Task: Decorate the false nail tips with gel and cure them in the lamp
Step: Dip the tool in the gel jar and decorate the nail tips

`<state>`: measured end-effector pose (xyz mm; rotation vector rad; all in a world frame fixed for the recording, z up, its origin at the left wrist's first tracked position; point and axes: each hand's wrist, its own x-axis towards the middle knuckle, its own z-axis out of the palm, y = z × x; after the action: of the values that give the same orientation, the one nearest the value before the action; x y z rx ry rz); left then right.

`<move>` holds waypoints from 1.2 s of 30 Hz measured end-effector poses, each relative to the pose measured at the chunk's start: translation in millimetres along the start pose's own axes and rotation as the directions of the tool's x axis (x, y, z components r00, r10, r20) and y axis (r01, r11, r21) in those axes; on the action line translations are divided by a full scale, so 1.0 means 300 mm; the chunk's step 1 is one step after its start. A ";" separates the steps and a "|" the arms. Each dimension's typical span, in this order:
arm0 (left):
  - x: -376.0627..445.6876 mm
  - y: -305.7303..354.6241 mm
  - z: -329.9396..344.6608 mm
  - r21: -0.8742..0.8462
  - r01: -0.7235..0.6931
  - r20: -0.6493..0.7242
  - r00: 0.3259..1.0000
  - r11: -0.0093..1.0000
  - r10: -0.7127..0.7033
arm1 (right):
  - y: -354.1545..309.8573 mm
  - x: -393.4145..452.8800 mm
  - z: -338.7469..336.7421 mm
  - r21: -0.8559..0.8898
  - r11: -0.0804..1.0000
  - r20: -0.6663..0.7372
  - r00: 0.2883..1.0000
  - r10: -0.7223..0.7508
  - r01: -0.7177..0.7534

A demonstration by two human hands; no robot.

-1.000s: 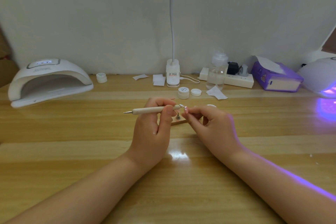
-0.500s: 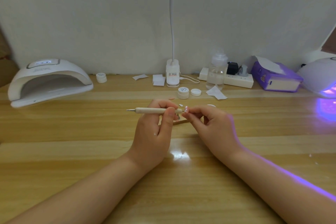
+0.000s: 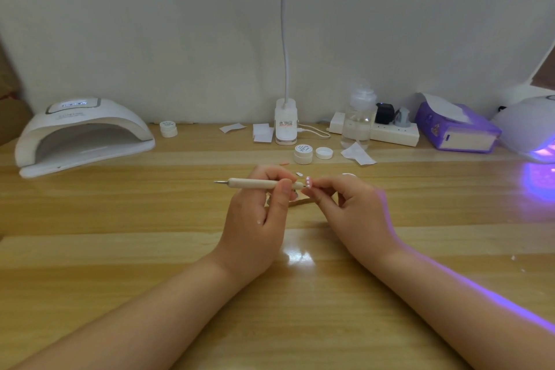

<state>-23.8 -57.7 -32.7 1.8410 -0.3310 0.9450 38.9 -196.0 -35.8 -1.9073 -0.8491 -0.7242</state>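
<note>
Left curing lamp (image 3: 81,135): white, dome-shaped, mouth open toward 5 o'clock, seated on the wooden surface (image 3: 120,249) at far left. A small white jar (image 3: 168,128) stands just beside it at 3 o'clock.

Left hand (image 3: 255,219): fingers curled, thumb and fingertips pinching a cream dotting pen (image 3: 258,183). The pen lies near level, one metal point toward 9 o'clock, the other at the nail tip.

Nail tip (image 3: 308,182): pale pink with small white dots, pinched at its lower edge by the right hand (image 3: 351,213), whose fingers are curled round it. It is held above the surface, centre of view. A brown stick (image 3: 300,203) lies below the hands, partly hidden.

Behind, at 12 o'clock: an open gel jar (image 3: 303,154) and its lid (image 3: 324,153), a desk lamp base (image 3: 286,123), a clear bottle (image 3: 359,120), a power strip (image 3: 393,134).

Far right: a purple tissue box (image 3: 456,129) and a second lamp (image 3: 531,129) glowing violet.

Open room: bare wood lies wide at 6 o'clock and either side of the forearms.

Change: the pen has levelled and its working point has closed onto the nail tip; both hands keep their holds.
</note>
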 end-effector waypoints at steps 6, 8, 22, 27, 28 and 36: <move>-0.001 -0.004 0.002 0.006 0.006 -0.005 1.000 1.000 -0.006 | -0.003 0.000 -0.003 -0.009 1.000 0.001 1.000 -0.001 0.001; -0.001 -0.004 0.002 0.004 0.007 -0.004 1.000 1.000 -0.007 | -0.004 0.001 -0.003 -0.008 1.000 0.005 1.000 -0.003 0.003; -0.001 -0.005 0.002 0.001 0.013 0.004 1.000 1.000 -0.013 | -0.003 0.000 -0.003 -0.011 1.000 0.011 1.000 -0.003 0.004; 0.001 -0.004 0.002 0.012 0.012 0.002 1.000 1.000 -0.012 | -0.001 0.000 -0.002 -0.007 1.000 0.018 1.000 -0.005 0.005; 0.000 -0.005 0.001 0.014 0.012 0.000 1.000 1.000 -0.012 | 0.000 0.000 -0.002 -0.009 1.000 0.014 1.000 -0.004 0.004; 0.001 -0.002 -0.001 -0.003 0.014 -0.015 1.000 1.000 -0.014 | 0.000 0.001 0.000 0.001 1.000 -0.001 1.000 -0.007 0.007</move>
<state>-23.4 -57.3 -32.8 1.8301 -0.3097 0.9482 39.0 -196.0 -35.4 -1.9037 -0.8552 -0.7292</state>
